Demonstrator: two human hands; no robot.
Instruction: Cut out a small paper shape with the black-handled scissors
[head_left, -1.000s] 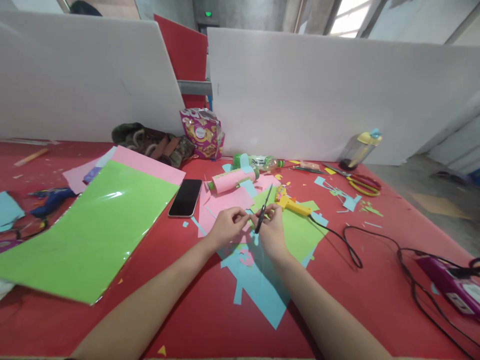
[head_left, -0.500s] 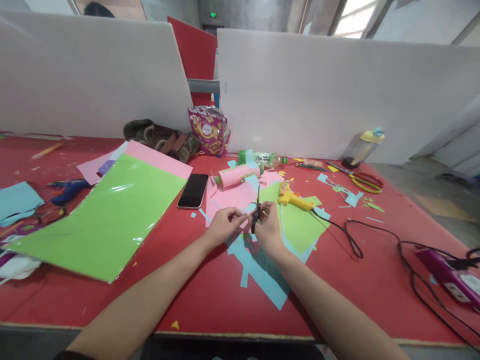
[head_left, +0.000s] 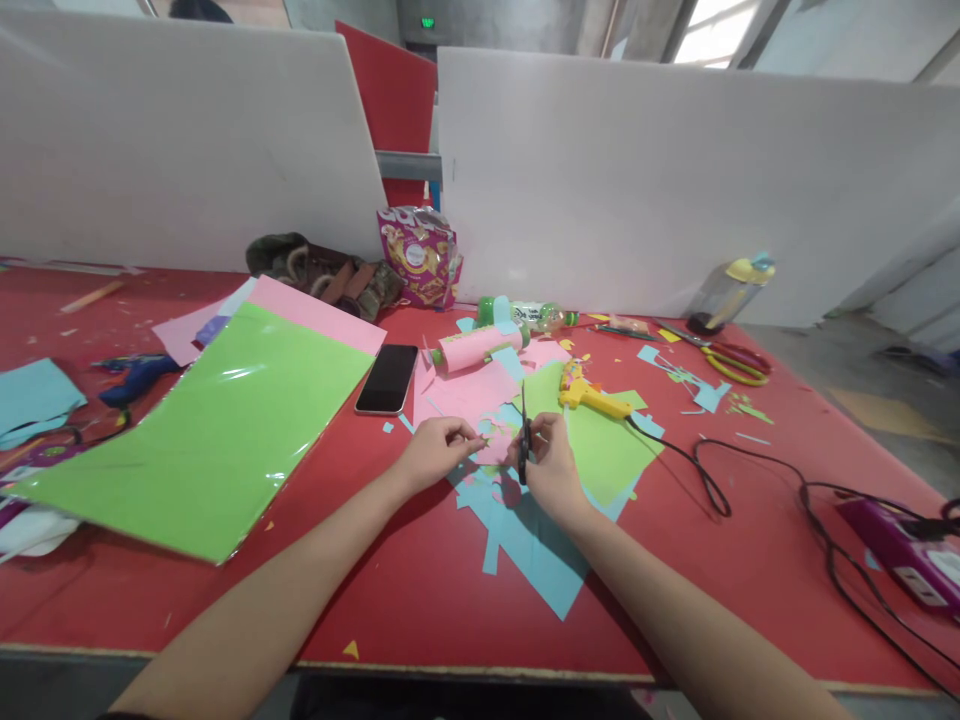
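Scissors (head_left: 524,437): right hand (head_left: 553,467) | pink scrap (head_left: 493,446): left hand (head_left: 433,452) | red table (head_left: 420,595), white partitions (head_left: 637,180)

Craft workshop: paper scraps (head_left: 525,540), glue gun (head_left: 589,395), partitioned red table (head_left: 675,590).

**Red table strewn with craft paper**

The red table (head_left: 420,600) carries 1 large green sheet (head_left: 202,440) at left, with a black phone (head_left: 387,378) just beside it. Blue offcuts (head_left: 532,550) lie near the front edge. A black cable (head_left: 705,480), a purple power strip (head_left: 900,545) and red-handled scissors (head_left: 731,360) lie at right.
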